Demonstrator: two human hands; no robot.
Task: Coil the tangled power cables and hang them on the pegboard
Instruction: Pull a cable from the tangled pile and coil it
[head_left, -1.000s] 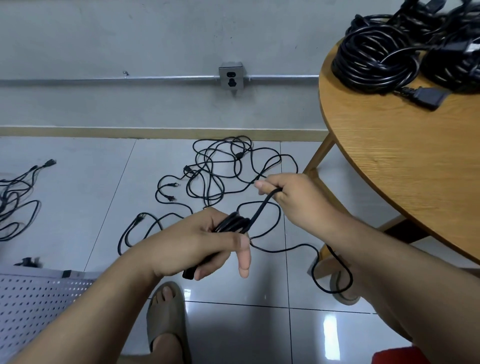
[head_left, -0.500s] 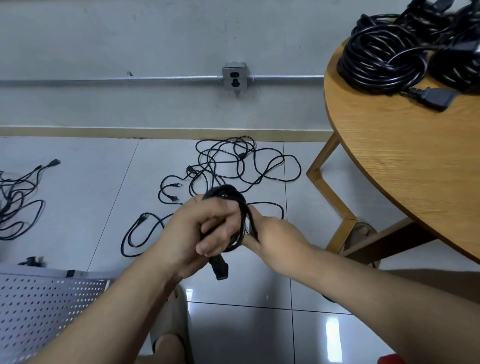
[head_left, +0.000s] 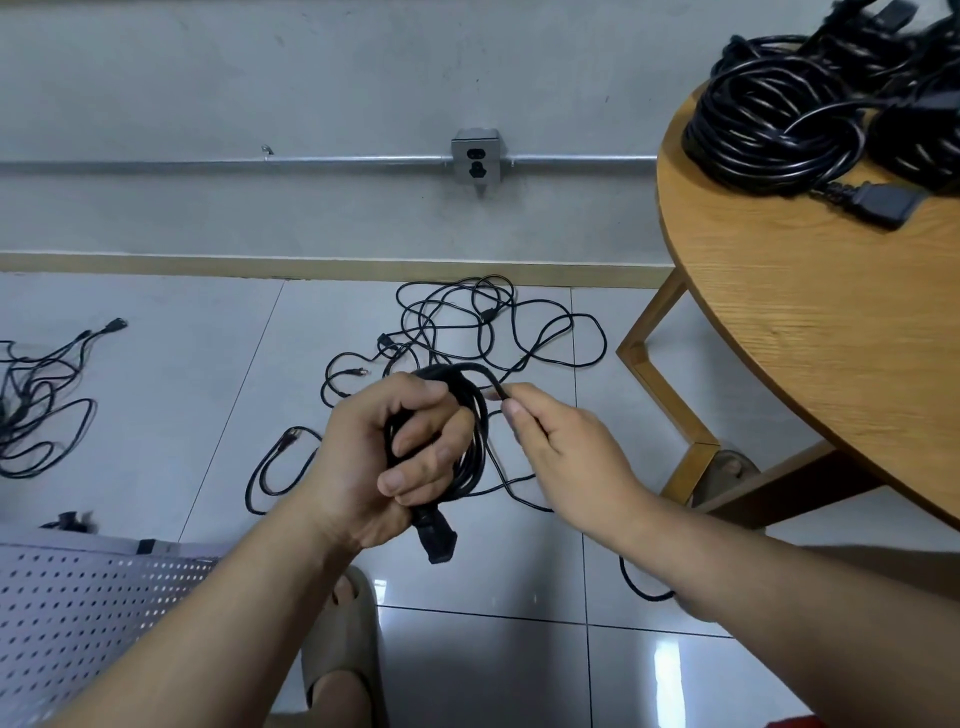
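The left hand (head_left: 384, 457) grips the coil (head_left: 474, 431) above the floor (head_left: 156, 389) while the right hand (head_left: 566, 457), against the coil half a second ago, now draws clear pinching the loose strand (head_left: 494, 385): another loop is on, slack remains, the pegboard (head_left: 78, 623) is unused.

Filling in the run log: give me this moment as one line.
phase: coiling | left hand: grips cable coil | right hand: pinches free strand | tangle: on floor

text: none legible | labels: none | brands: none | numbers: none | signs: none
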